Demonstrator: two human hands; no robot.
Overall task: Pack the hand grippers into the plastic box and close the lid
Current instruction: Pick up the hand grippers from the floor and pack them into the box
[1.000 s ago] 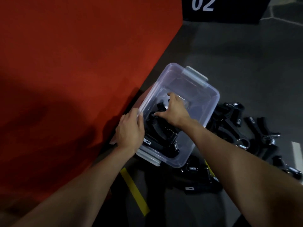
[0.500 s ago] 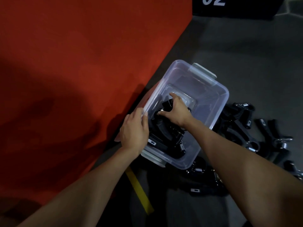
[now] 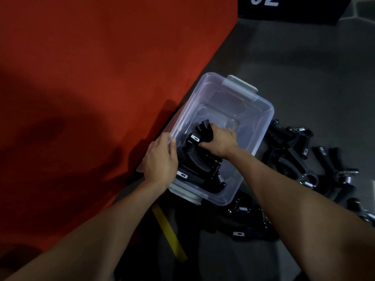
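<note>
A clear plastic box [image 3: 261,126] stands open on the grey floor beside a red mat. Several black hand grippers [image 3: 200,169] lie in its near half. My right hand [image 3: 220,141] is inside the box, fingers closed on a black hand gripper [image 3: 203,129] near the box's middle. My left hand [image 3: 161,161] grips the box's near-left rim. More black hand grippers [image 3: 290,151] with metal springs lie loose on the floor to the right of the box, and others [image 3: 243,222] lie just in front of it. No lid is in view.
The red mat [image 3: 91,88] fills the left side, its edge against the box. A yellow tape strip [image 3: 168,232] lies on the floor in front of the box. A black panel with white digits [image 3: 284,7] stands at the far edge.
My right hand has shifted the black hand gripper slightly within the box, its handles now showing left of my fingers. My left hand stays on the rim. The view has drifted a little.
</note>
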